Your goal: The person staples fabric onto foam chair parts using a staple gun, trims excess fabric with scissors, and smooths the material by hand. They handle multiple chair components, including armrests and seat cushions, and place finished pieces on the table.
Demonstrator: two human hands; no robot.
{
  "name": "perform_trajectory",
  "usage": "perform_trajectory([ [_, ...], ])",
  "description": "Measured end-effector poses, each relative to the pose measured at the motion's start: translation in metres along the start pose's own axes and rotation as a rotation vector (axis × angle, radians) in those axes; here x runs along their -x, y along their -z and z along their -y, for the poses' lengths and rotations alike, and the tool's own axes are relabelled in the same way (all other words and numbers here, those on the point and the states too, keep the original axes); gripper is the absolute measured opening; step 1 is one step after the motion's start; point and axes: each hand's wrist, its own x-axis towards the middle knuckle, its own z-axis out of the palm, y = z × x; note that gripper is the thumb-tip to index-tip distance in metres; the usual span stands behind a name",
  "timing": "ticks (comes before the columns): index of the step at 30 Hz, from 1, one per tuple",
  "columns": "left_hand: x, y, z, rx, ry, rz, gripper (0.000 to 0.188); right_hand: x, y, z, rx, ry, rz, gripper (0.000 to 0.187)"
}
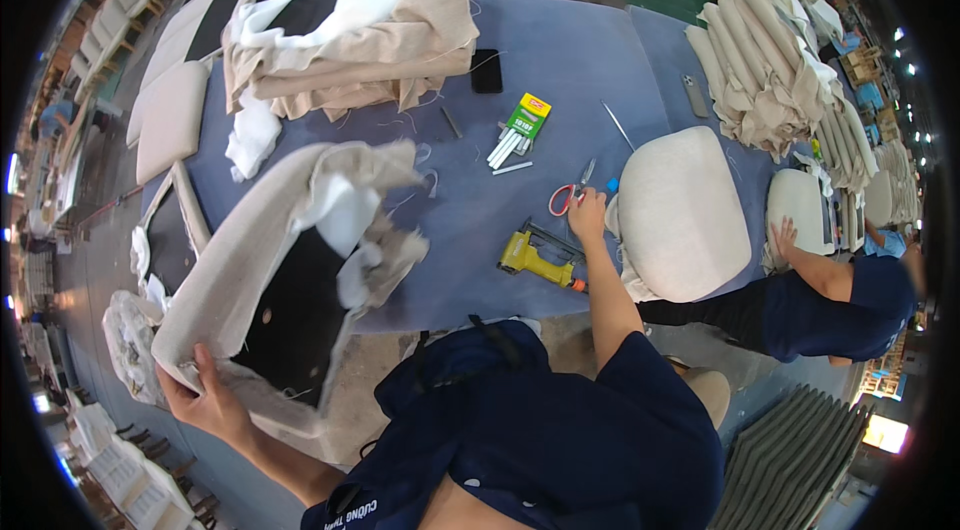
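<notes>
My left hand (215, 405) grips the near corner of a beige upholstered chair panel (235, 255), fingers behind and thumb on the edge. The panel is tilted up, with its black backing (300, 300) facing right. White padding (345, 215) and loose fabric hang at its far side, smeared by motion. On the blue-grey table, my right hand (588, 215) is closed at the red handles of a pair of scissors (562, 198), whose blades point away. Just nearer lies a yellow-green staple gun (538, 258). A finished-looking beige cushion (687, 212) sits right of that hand.
A heap of beige fabric (360, 45) with white padding lies at the far left. A black phone (487, 72), a green-yellow box (528, 117) with white sticks and a thin metal tool (618, 125) lie mid-table. Folded covers (750, 60) are piled right; a co-worker (830, 305) stands there.
</notes>
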Motion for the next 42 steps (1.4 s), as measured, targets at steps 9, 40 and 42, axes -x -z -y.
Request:
perform_trajectory([
  [9,-0.038,-0.059,-0.039,-0.257,-0.377,0.376,0.064,-0.087,-0.002,-0.018,-0.065,-0.109,-0.052,0.031],
  [40,-0.074,-0.111,-0.085,-0.287,-0.414,0.512,0.071,-0.022,0.186,0.258,-1.374,0.328,-0.049,0.032],
  [42,-0.067,-0.095,-0.078,-0.283,-0.434,0.512,0.071,0.006,0.184,0.301,-1.602,0.459,0.187,0.029],
])
